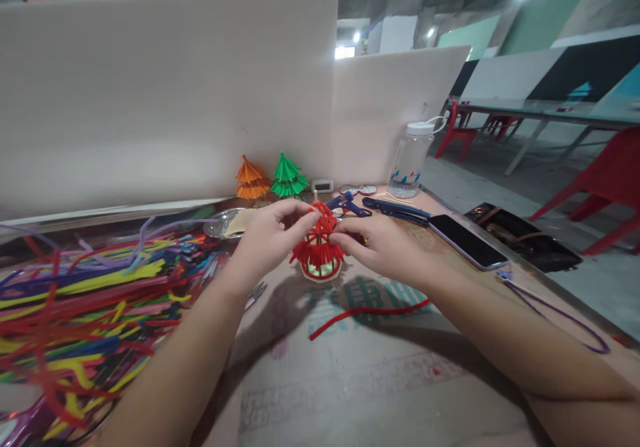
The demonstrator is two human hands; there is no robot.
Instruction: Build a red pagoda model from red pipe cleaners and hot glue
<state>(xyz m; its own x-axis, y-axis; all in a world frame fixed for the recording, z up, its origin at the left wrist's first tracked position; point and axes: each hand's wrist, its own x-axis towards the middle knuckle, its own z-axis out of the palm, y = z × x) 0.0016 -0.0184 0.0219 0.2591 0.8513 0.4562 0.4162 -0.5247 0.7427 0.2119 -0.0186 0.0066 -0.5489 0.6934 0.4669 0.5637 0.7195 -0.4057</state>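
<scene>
A small red tiered pagoda of pipe cleaners (317, 252) stands upright on the table, with a pale round base and a thin stick rising from its top. My left hand (280, 230) pinches at its upper tier from the left. From the right, my right hand (373, 242) has its curled fingers against the same tier; whatever lies between those fingertips is too small to make out. A loose red pipe cleaner (370, 311) lies on the table in front of the pagoda.
Many coloured pipe cleaners (100, 307) cover the left side. Behind stand an orange tree (251, 182) and a green tree (289, 179), before a white partition (170, 94). To the right are a glue gun (345, 202), pliers (397, 209), a phone (467, 242) and a water bottle (410, 160).
</scene>
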